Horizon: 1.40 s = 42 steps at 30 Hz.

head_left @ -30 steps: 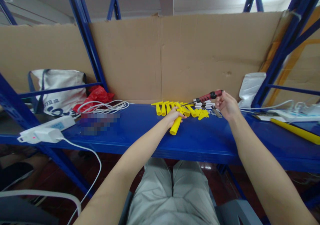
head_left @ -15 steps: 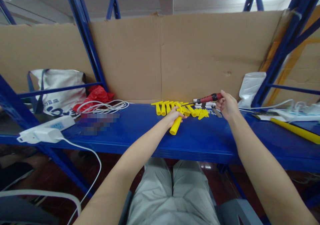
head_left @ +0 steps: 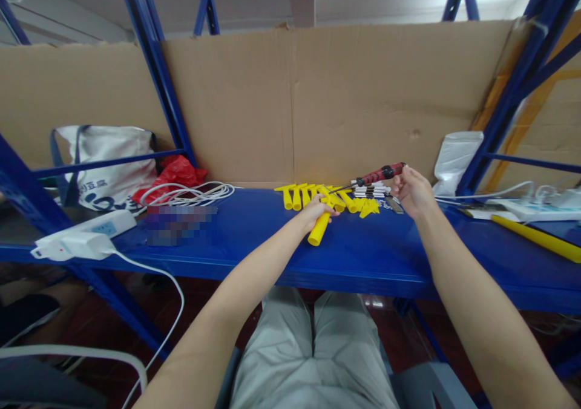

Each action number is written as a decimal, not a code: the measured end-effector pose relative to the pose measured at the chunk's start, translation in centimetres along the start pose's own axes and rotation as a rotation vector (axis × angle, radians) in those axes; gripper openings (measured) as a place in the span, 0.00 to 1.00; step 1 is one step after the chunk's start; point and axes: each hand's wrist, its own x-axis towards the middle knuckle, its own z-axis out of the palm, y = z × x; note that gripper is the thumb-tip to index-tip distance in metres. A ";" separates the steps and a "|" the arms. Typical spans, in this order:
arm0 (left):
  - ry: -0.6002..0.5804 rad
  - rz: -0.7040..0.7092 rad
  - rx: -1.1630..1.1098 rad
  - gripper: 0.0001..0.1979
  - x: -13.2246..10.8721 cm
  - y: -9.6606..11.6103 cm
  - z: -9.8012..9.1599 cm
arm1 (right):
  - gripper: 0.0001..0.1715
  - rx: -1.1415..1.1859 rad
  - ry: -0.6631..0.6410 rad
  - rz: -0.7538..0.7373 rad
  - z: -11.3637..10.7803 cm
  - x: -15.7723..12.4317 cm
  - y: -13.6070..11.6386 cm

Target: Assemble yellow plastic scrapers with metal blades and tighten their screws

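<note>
My left hand (head_left: 316, 210) is closed round a yellow plastic piece (head_left: 319, 230) whose thick tubular handle points toward me. With the fingertips of my right hand (head_left: 413, 190), I pinch the back end of a red and black screwdriver (head_left: 380, 175). Its thin shaft slants down leftward to the upper part of the yellow piece; my fingers and the piece hide where the tip meets it. Behind my left hand stands a row of similar yellow pieces (head_left: 296, 198). Flat yellow parts (head_left: 368, 207) and a stack of white-and-black strips (head_left: 372, 190) lie between my hands.
The blue shelf top (head_left: 254, 239) backs onto a cardboard panel (head_left: 354, 100). On the left are a power strip (head_left: 91, 233), coiled white cable (head_left: 195, 194), a red plastic bag (head_left: 175, 173) and a cloth bag (head_left: 109, 155). A long yellow object (head_left: 535, 237) lies at right.
The fingers of my right hand have shifted slightly at the screwdriver's end, and its handle appears turned and a little higher. My left hand and the yellow piece stay in place.
</note>
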 end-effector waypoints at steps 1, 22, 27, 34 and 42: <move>-0.001 0.003 0.003 0.38 0.0 0.0 0.0 | 0.21 0.010 0.007 -0.004 0.0 0.0 0.0; -0.020 0.003 0.010 0.35 -0.4 0.3 0.1 | 0.17 0.001 0.039 -0.038 0.6 -0.4 -0.3; -0.029 -0.012 0.018 0.36 -0.3 0.3 0.1 | 0.19 0.002 0.021 -0.028 0.6 -0.4 -0.3; -0.044 -0.007 0.031 0.34 0.1 -0.1 0.0 | 0.26 -0.009 0.057 -0.054 0.5 -0.3 0.1; -0.039 0.004 0.054 0.35 0.0 -0.1 0.1 | 0.19 -0.032 0.088 -0.030 0.7 -0.2 0.1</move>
